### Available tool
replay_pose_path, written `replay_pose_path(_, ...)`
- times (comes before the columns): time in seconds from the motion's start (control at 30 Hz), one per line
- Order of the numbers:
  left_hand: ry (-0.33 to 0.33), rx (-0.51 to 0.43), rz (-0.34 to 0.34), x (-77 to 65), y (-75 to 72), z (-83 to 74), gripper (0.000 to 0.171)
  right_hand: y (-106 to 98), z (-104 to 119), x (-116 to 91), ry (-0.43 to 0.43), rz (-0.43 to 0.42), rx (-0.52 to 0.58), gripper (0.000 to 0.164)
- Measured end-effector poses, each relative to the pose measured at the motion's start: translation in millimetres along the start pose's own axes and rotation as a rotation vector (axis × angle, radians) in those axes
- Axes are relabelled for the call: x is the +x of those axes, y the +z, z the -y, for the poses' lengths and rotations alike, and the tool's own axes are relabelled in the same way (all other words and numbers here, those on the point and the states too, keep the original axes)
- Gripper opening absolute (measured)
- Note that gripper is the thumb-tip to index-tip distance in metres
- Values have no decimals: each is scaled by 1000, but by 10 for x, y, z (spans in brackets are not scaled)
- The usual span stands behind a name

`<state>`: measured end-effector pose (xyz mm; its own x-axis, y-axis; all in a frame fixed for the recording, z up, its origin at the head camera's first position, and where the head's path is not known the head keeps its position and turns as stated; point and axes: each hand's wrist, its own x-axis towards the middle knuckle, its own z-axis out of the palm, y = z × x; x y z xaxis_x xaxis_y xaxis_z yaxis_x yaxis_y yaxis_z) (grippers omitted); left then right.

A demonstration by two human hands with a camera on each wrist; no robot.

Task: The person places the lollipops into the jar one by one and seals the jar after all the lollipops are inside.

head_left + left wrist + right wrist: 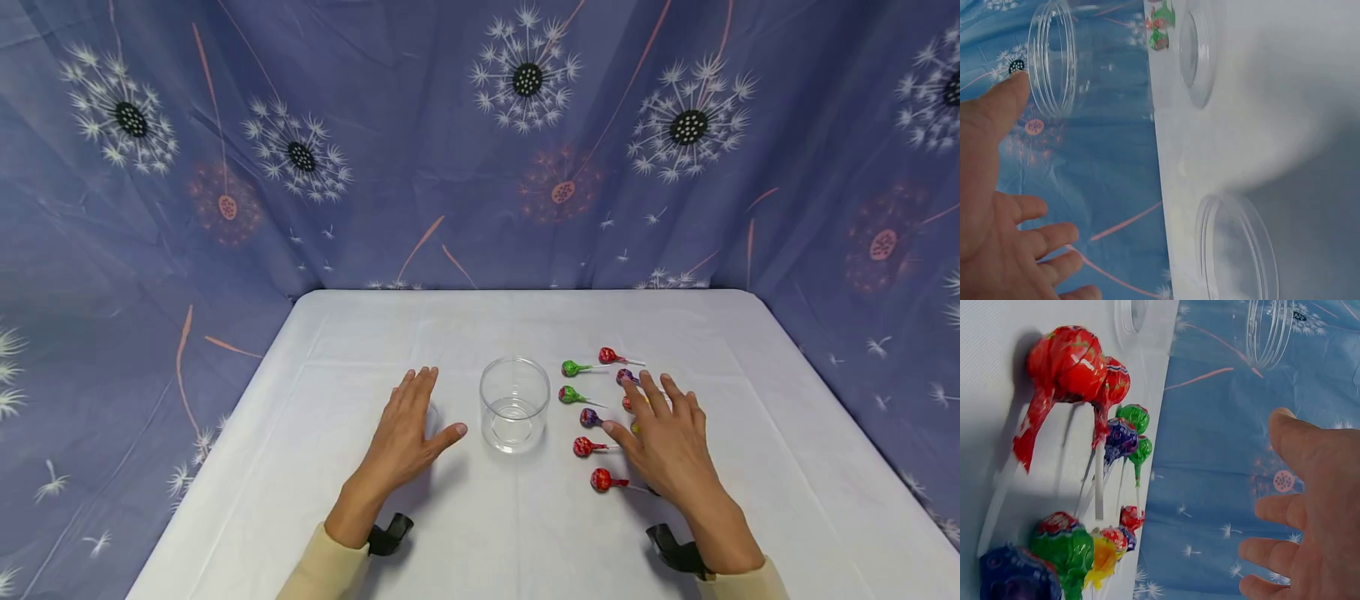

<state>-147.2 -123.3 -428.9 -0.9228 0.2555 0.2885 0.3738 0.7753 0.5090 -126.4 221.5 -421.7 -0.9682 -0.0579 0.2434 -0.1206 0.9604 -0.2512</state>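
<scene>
Sleeves nearest, then L hand, fingers straight & apart, nothing held, partly hiding a clear lid-like disc. R hand same: fingers spread, nothing held, hovering over wrapped lollipops, some hidden under it. Step in hand, I'd judge: poised, no grasp made yet. Next move prob. calls for a thumb-&-finger pinch on one stick or head, w/o rolling its neighbours. Clear jar stands upright btw the hands, mouth up, just L of the lollipops, touching neither hand; looks light, so could tip if knocked. Beyond: bare stretch of white table to far edge, dandelion curtain right behind, so reach ends there; spare room outside each hand too
</scene>
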Motion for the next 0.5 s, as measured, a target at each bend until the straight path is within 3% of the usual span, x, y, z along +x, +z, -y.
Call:
replay_pose_path(0.17, 13, -97, 25, 36, 37, -81, 91, -15, -51, -48, 8, 6, 3, 72)
replay_pose_path(0.5, -75, -249, 110, 90, 171, -186, 98, -17, -154, -167, 20, -13, 17, 72)
